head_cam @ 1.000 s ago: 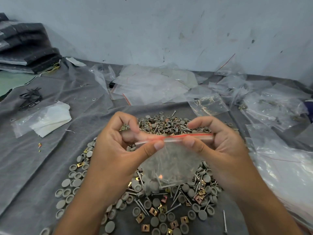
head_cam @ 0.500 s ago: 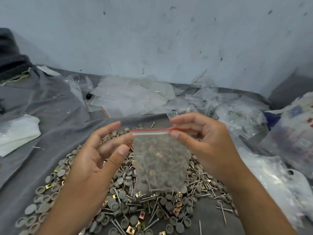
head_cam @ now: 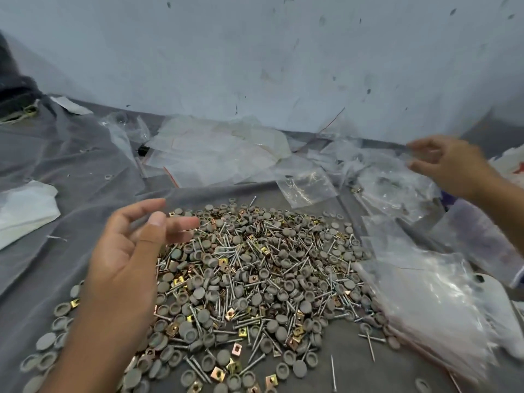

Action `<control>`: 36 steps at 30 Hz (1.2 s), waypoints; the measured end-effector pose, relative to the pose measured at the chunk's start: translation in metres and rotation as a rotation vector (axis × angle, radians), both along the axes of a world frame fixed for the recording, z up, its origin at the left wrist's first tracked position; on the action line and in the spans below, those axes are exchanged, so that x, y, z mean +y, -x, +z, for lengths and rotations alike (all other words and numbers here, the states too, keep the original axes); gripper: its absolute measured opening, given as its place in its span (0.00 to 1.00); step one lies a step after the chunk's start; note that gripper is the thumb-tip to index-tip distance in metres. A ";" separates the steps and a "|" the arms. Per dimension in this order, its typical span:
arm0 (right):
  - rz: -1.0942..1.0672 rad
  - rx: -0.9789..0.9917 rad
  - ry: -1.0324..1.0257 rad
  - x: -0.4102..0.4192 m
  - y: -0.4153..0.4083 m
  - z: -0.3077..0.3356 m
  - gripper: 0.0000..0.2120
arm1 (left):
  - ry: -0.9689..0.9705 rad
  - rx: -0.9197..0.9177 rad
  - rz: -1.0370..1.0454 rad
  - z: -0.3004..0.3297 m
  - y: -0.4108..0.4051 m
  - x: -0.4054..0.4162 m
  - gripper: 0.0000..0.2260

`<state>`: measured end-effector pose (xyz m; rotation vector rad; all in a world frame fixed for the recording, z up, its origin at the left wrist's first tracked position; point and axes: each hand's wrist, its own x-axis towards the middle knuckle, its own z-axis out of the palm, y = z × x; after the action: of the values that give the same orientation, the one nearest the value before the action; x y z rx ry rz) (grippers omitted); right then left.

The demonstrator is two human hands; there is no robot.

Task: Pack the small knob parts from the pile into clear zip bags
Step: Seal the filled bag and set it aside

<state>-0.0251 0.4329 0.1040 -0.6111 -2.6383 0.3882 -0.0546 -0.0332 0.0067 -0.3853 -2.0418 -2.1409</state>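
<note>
A pile of small grey knob caps, screws and brass square nuts [head_cam: 255,279] is spread over the grey cloth [head_cam: 71,165] in front of me. My left hand [head_cam: 127,251] hovers above the pile's left side, fingers relaxed and apart, holding nothing. My right hand [head_cam: 450,165] is stretched out to the far right, blurred by motion, above a heap of filled clear zip bags [head_cam: 397,188]. Its thumb and fingers are spread, and no bag shows plainly between them.
A stack of empty clear bags [head_cam: 425,302] lies against the pile's right edge. More loose clear bags [head_cam: 212,154] lie at the back by the wall. A white folded sheet [head_cam: 25,211] rests at the left, dark folded material [head_cam: 14,89] at the far left.
The filled bag that both hands held, then only my right, is gone from them. My right hand has swung right to the bag heap. My left hand has stayed over the pile.
</note>
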 end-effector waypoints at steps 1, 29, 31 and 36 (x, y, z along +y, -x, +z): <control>0.026 -0.106 -0.032 -0.003 -0.017 -0.009 0.11 | 0.004 0.003 -0.001 0.000 -0.001 0.001 0.16; 0.328 0.242 0.728 -0.195 -0.091 0.002 0.14 | 0.230 -0.046 -0.398 -0.002 -0.025 0.023 0.13; 0.417 0.185 0.827 -0.219 -0.080 -0.002 0.14 | 0.180 -0.047 -0.478 0.001 -0.028 0.025 0.17; 0.513 0.167 0.835 -0.266 -0.054 -0.030 0.11 | 0.077 -0.030 -0.554 0.009 -0.033 0.027 0.15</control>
<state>0.0292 0.1668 0.0737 -0.0853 -2.3593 1.6485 -0.0220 -0.0066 0.0160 -1.0422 -2.2333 -2.3593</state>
